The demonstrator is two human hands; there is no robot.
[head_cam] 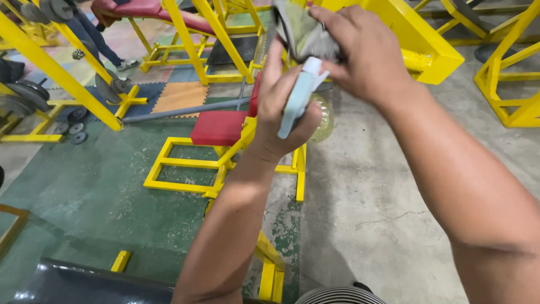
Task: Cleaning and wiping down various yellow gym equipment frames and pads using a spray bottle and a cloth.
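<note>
I see my left hand (284, 107) clenched around a light, hard plastic spray bottle (306, 98), held up by its pale trigger neck, while my right hand (360, 50) pinches a soft, limp grey cloth (301, 31) just above it. The bottle's clear belly is mostly hidden, probably slippery if wet. Below lie cracked concrete floor (371, 202), green matting and a yellow-framed bench (219, 126) with a red pad.

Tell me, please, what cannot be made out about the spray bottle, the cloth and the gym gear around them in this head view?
- Spray bottle: its clear body is mostly hidden behind the left hand; any contents cannot be told.
- Cloth: its top is cut off by the upper edge, and the right hand covers part of it.
- Red bench: its far end is hidden by the left hand.
- Person at top left: only legs show, cut off by the edge.
</note>
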